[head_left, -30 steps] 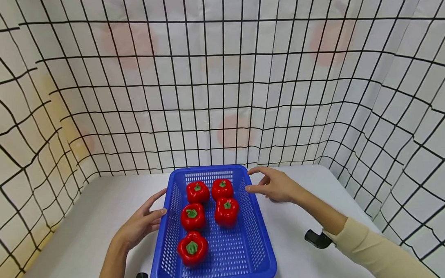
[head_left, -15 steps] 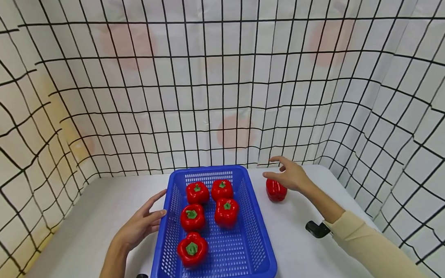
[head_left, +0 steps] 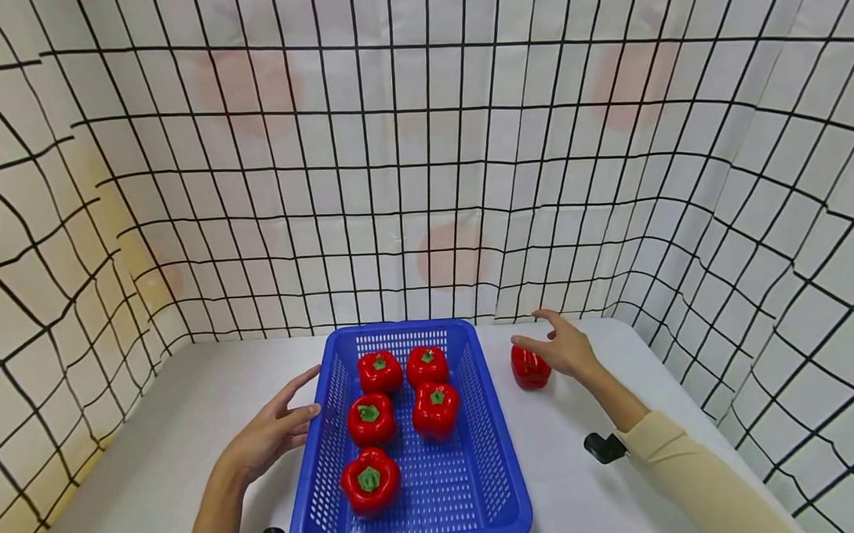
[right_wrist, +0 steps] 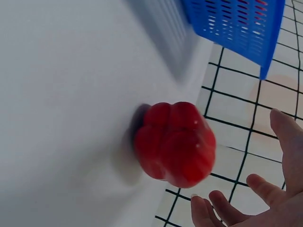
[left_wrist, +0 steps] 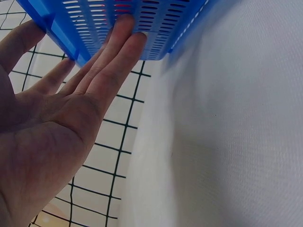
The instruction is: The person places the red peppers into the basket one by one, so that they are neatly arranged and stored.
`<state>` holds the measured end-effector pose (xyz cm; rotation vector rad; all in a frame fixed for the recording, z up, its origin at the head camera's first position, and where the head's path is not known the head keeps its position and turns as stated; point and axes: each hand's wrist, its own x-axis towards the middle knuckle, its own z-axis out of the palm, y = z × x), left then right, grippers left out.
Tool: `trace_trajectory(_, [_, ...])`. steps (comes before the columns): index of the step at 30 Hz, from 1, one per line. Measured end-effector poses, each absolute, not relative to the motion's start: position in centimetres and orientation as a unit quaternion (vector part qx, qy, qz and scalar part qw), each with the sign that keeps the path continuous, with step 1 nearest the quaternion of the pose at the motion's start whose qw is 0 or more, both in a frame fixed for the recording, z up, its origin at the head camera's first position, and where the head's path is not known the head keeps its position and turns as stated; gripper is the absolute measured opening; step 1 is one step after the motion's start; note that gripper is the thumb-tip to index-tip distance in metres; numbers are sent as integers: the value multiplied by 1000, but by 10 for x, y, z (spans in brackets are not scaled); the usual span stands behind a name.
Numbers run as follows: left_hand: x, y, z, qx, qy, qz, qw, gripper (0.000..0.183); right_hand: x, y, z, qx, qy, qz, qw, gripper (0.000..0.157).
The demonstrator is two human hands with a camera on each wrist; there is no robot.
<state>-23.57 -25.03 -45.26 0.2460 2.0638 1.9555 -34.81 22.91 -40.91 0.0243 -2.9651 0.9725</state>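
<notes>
In the head view, several red bell peppers (head_left: 371, 420) with green stems lie inside a blue plastic basket (head_left: 508, 467). My left hand (head_left: 267, 437) rests its extended fingertips against the basket's left side, and the left wrist view shows those fingers (left_wrist: 111, 66) touching the perforated wall. Right of the basket, a lone red bell pepper (head_left: 529, 370) lies on the white table. My right hand (head_left: 567, 348) hovers over it, thumb and fingers spread, partly covering it from the head camera. A gap between that hand and the pepper (right_wrist: 175, 144) shows in the right wrist view.
A black wire grid (head_left: 430, 164) stands along the back and both sides, with white sheeting behind it. The white table (head_left: 193, 431) extends on either side of the basket. Black wrist camera mounts (head_left: 605, 447) sit near both cuffs.
My right hand has moved right, from the basket's right rim to above the lone pepper, which has come into sight. My left hand and the basket have stayed in place.
</notes>
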Motion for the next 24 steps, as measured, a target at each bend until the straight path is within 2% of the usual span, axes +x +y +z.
trace_trajectory(12, [-236,-250,-454,77,721,675,138,78,-356,231,-436,-26,-948,315,19,82])
trace_trajectory(24, [-236,-250,-455,82,715,679,143,78,-362,222,-452,-55,-952,300,31,86])
